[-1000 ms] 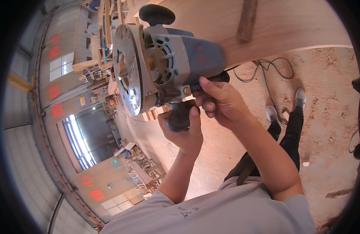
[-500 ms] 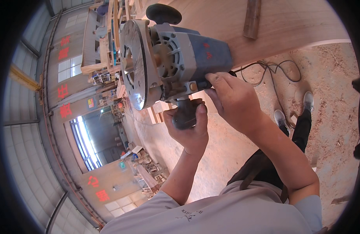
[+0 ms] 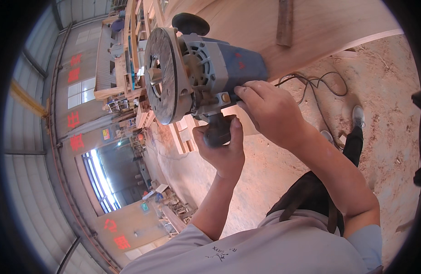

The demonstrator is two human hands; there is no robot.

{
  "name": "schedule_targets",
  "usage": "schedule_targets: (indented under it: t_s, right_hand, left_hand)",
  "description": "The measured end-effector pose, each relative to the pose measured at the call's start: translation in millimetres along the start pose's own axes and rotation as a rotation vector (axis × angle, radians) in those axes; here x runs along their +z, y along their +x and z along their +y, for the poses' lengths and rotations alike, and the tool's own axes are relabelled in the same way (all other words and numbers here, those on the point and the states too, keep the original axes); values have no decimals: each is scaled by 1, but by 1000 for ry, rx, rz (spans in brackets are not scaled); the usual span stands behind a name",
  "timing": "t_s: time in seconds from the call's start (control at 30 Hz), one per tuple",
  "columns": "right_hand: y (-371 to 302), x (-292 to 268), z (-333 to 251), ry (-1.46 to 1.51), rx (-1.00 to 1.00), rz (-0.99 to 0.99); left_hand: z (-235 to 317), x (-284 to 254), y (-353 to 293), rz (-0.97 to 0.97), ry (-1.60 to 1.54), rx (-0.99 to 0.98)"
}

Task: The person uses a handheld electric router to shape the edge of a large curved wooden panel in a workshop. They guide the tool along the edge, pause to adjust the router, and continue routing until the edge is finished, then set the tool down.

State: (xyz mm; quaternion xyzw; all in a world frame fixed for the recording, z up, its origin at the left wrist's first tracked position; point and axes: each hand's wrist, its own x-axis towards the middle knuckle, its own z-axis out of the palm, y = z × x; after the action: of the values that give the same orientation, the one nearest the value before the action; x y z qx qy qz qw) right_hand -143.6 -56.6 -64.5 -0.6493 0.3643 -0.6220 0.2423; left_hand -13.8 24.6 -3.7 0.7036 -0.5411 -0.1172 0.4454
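Router (image 3: pixel 244 64) was on its side by the worktop (image 3: pixel 324 32), long axis roughly left-right, base plate (image 3: pixel 167 106) facing left. Left grip (image 3: pixel 225 155) was wrapped round its near knob (image 3: pixel 217 131); right grip (image 3: pixel 278 118) was at the motor's near side, couldn't tell if clenched.

Batten (image 3: pixel 284 25) on panel (image 3: pixel 331 29), router (image 3: pixel 216 64) near its edge, cord (image 3: pixel 306 80) right, on floor (image 3: pixel 384 114)

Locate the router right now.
Head view, upper centre: the router is above the left hand, which grips its lower black knob, with the right hand at its lower right edge and the wooden board up to its right.
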Motion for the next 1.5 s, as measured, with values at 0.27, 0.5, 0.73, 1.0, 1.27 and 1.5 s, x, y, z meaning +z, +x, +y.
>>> schedule_targets:
  t_s: [0.27, 0.5, 0.73, 1.0, 1.27, 1.5]
  right_hand:
    - [-7, 1, -2, 47, 84, 6]
    - [2, -5, 3, 20, 63, -130]
    - [3, -4, 4, 29, 30, -70]
    - [7, -9, 2, 12, 86, -169]
    - [6, -11, 7, 61, 63, -221]
    - [7, -8, 7, 52, 1, -141]
  left_hand:
    - [-1, 1, 3, -7, -8, 7]
    - [2, 2, 3, -17, -63, -11]
    - [-2, 0, 4, -10, -14, 25]
    - [-5, -4, 4, -12, 34, 27]
    - [-3, -1, 3, -17, -21, 6]
    - [-1, 0, 3, -31, -25, 12]
